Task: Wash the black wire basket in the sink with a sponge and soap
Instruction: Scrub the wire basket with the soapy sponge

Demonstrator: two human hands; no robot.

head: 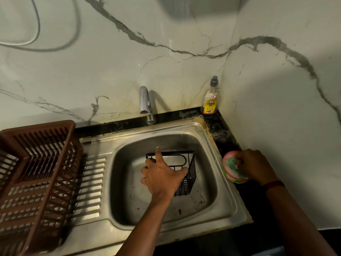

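Observation:
The black wire basket [188, 174] lies tilted inside the steel sink [212, 204]. My left hand [162, 174] grips its near side, index finger stretched up over the top rim and thumb over the wires. At the sink's right edge stands a round red-and-green soap tub [230, 172] with a green sponge [229, 161] in it. My right hand [256, 165] reaches into the tub, fingertips curled onto the sponge.
A chrome tap [145, 102] stands behind the sink. A dishwash gel bottle [211, 98] stands in the back right corner of the dark counter. A brown plastic dish rack [36, 174] covers the drainboard at left. Marble walls close in behind and at right.

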